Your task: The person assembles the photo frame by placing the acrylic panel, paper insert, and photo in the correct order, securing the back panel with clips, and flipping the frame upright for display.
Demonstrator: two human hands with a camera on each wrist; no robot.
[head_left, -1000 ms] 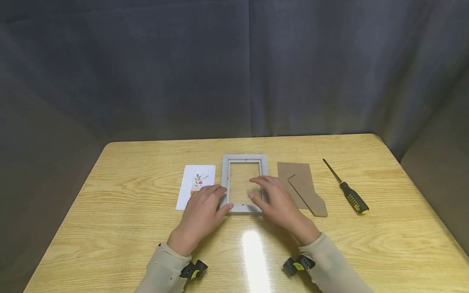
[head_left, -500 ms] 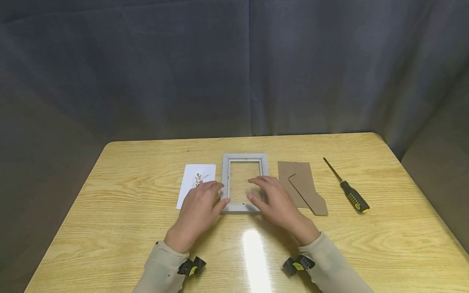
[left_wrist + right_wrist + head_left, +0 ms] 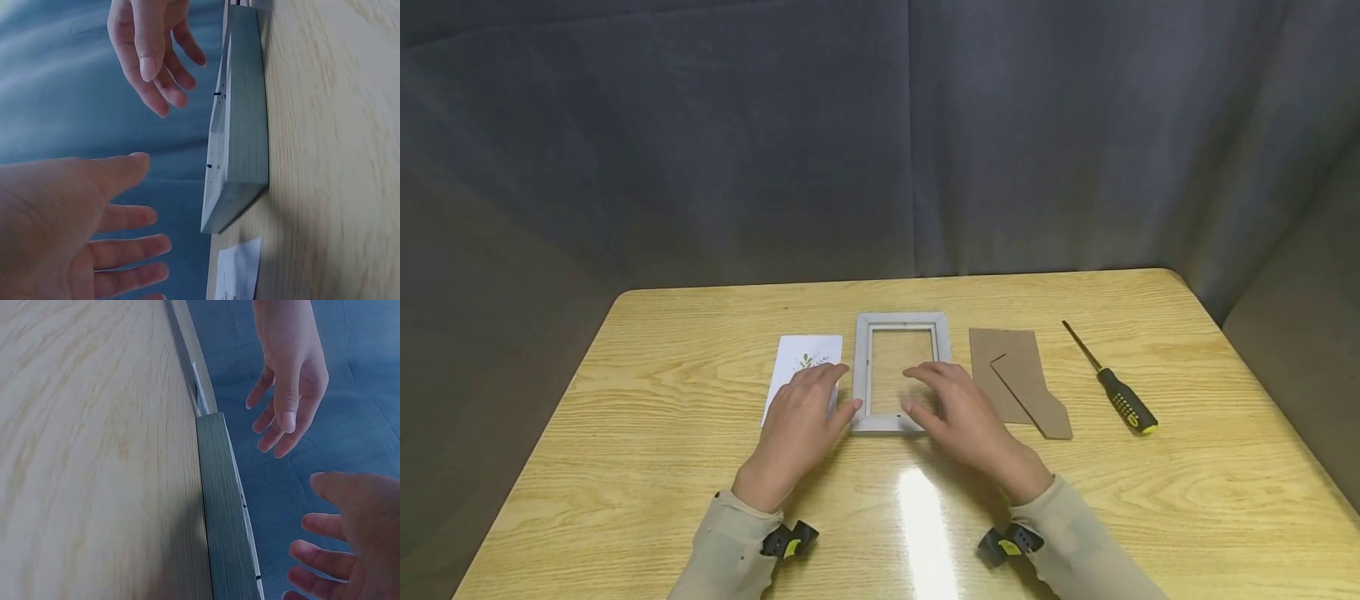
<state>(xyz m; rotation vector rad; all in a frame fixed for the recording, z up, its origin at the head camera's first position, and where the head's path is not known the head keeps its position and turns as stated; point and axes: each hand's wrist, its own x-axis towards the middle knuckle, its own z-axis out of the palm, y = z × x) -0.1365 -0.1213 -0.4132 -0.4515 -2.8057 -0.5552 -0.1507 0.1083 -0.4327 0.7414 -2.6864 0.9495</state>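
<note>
A grey picture frame [image 3: 862,367] with no backing in it lies flat on the table. My left hand [image 3: 799,425] hovers by its left side, overlapping a white card [image 3: 786,367] with a printed plant, whose lower part it hides. Over the frame's right side is my right hand [image 3: 962,412], fingers apart and gently bent. Neither hand holds anything. In the left wrist view, the left hand [image 3: 81,231] and right hand [image 3: 153,50] are raised above the frame [image 3: 247,112]. The right wrist view also has the right hand [image 3: 350,544] above the frame's edge [image 3: 222,506].
Right of the frame lies a brown backing board [image 3: 1015,358] with a stand leg [image 3: 1048,417]. Farther right is a screwdriver [image 3: 1123,400] with a black and yellow handle. A dark curtain [image 3: 775,150] hangs behind the wooden table [image 3: 625,467].
My left hand has drawn back leftward from the frame's left edge, over more of the card. My right hand has shifted only slightly to the left.
</note>
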